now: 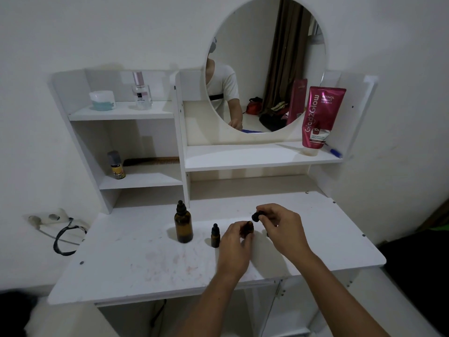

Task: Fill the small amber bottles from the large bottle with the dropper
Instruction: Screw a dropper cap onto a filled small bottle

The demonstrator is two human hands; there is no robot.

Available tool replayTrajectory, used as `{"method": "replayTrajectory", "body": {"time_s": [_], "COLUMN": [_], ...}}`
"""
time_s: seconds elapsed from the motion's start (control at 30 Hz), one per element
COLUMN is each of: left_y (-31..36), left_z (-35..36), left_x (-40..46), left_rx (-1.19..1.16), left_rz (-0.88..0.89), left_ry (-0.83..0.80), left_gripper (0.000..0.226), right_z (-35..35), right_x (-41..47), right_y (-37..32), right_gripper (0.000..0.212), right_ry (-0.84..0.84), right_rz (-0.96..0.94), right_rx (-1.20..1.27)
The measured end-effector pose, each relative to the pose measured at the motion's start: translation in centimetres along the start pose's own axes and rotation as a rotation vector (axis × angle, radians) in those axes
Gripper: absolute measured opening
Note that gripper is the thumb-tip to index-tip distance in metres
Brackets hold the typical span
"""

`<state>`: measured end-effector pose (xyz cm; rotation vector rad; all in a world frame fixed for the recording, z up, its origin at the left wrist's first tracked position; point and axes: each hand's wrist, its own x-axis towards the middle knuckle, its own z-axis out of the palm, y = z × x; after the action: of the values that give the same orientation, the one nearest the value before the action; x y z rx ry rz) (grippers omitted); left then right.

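The large amber bottle (183, 226) with a black dropper cap stands on the white tabletop (145, 259). To its right stands a small amber bottle (215, 235), capped. My left hand (234, 242) grips a second small amber bottle (248, 228), mostly hidden by my fingers; its neck is uncovered. Just above and to the right of it, my right hand (279, 224) pinches a black dropper cap (257, 216). A small dark object peeks out behind my right hand; I cannot tell what it is.
Shelves at the back hold a white jar (102, 100), a perfume bottle (141, 92), a small yellow-labelled bottle (116, 166), a comb and a pink tube (320, 117). A round mirror (267, 64) hangs above. A wall socket with a black cable (65, 237) is at the left.
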<state>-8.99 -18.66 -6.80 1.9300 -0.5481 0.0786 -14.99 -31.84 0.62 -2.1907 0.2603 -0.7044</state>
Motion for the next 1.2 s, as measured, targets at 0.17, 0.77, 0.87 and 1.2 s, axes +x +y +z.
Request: {"method": "replayTrajectory", "body": {"time_s": [0.17, 0.77, 0.87, 1.2], "left_y": [-0.2, -0.6, -0.7, -0.7], "left_z": [0.0, 0.5, 0.5, 0.5], "left_x": [0.0, 0.6, 0.6, 0.6], "left_rx": [-0.022, -0.047, -0.072, -0.056], "left_rz": [0.001, -0.025, -0.035, 0.000], "left_ry": [-0.006, -0.005, -0.017, -0.003], "left_gripper": [0.023, 0.020, 0.021, 0.023], "right_z": [0.6, 0.4, 0.1, 0.8], "right_x": [0.8, 2.6, 2.4, 2.4], "right_y": [0.3, -1.5, -1.5, -1.5], "right_gripper": [0.028, 0.022, 0.027, 0.029], "right_ry": [-0.164, -0.244, -0.199, -0.234], "right_rz": [-0.035, -0.059, -0.091, -0.050], "right_rx": [-0.137, -0.427, -0.444, -0.425]}}
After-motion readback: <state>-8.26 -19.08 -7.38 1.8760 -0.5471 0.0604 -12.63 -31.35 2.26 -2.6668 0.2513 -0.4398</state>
